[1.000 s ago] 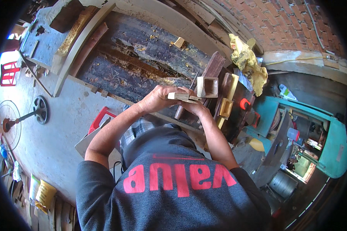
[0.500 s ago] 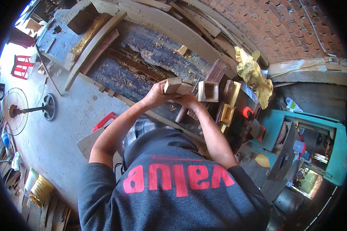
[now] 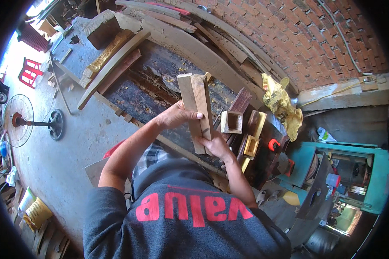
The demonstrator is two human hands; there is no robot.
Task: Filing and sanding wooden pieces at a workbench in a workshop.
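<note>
Two long wooden blocks (image 3: 201, 97) stand side by side, their length facing me, above the dark workbench (image 3: 157, 60). My left hand (image 3: 180, 115) wraps round their left side, its thumb lying across the front. Lower down, my right hand (image 3: 217, 146) grips the right side near the bottom end. Right of the blocks is a pale, square, hollow wooden box (image 3: 225, 124). Beyond it lies a smaller yellowish hollow wooden piece (image 3: 251, 146), among dark wooden bars (image 3: 242, 100).
An orange-red tool (image 3: 273, 144) and a crumpled yellow sack (image 3: 283, 103) lie to the right. Boards and beams (image 3: 116, 64) cross the bench's left end. A pedestal fan (image 3: 19, 115) and red stool (image 3: 29, 72) stand left. A teal cabinet (image 3: 304, 159) is at right.
The wooden blocks have turned from end-on to showing their full length upright. My left hand has shifted down slightly along with my right hand, which now grips their lower end.
</note>
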